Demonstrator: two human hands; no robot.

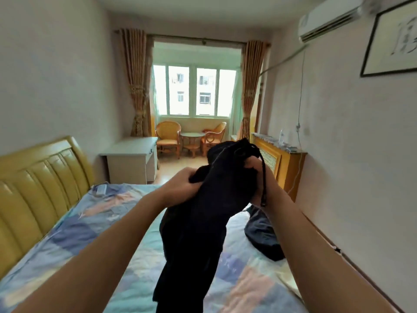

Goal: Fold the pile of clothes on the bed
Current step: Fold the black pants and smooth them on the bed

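Note:
A black garment with a drawstring [203,213] hangs in the air above the bed [74,240], its lower part trailing down toward the sheet. My left hand [180,185] grips its left edge. My right hand [253,177] grips the bunched waistband at the top right, with the drawstring dangling over my wrist. A dark grey-blue heap of clothes [262,236] lies on the bed's right side, partly hidden behind my right forearm.
The bed has a patchwork sheet and a yellow headboard [38,188] on the left. A white desk [132,159] stands beyond the bed. A wooden radiator cover [284,163] lines the right wall. Wicker chairs and a small table [191,141] sit by the window.

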